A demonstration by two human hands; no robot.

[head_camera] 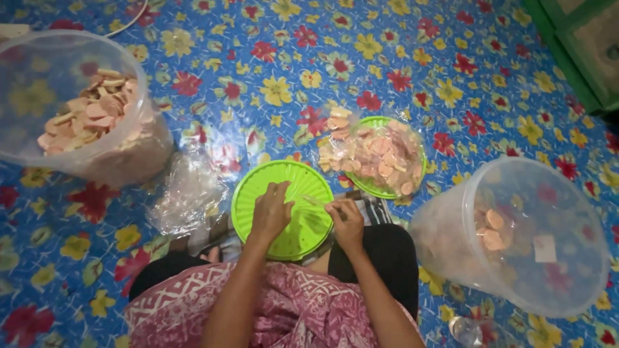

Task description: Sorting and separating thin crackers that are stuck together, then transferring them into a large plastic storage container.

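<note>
Two clear plastic tubs stand on the flowered mat: the left tub (71, 103) heaped with pale round crackers, the right tub (516, 238) nearly empty. Two green plates: the far plate (377, 122) bears bagged crackers; the near plate (258, 187) sits under both hands. The left hand (271, 212) curls loosely, and the right hand (345, 222) pinches a thin clear plastic bag (314, 201). Open mat lies beyond.

Both hands meet over a green plate (271, 177) on the person's lap: the left hand (271, 212) curls on its middle, and the right hand (347, 222) pinches a clear bag (316, 201) at its right edge. Behind the plate, a second green plate (412, 145) carries bagged pink crackers (377, 154). Clear tubs flank the plate, far left (39, 71) and right (548, 245).
</note>
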